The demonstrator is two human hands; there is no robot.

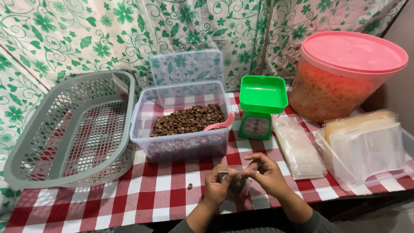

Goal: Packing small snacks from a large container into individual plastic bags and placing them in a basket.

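Observation:
My left hand (217,186) and my right hand (266,172) meet over the front of the table and pinch the top of a small clear plastic bag (238,183) that holds some brown pieces. Just behind them stands a clear plastic tub (183,123) half full of brown pellets, with a pink scoop (220,124) resting inside against its right wall. A small green kitchen scale (261,105) with an empty green pan stands to the right of the tub. One loose brown piece (189,186) lies on the cloth left of my left hand.
A grey slotted basket (71,131) leans at the left. The tub's clear lid (186,65) stands against the floral backdrop. A stack of flat clear bags (298,149) and a tray of bag packs (366,144) sit at the right, behind them a pink-lidded jar (345,73) of orange snacks.

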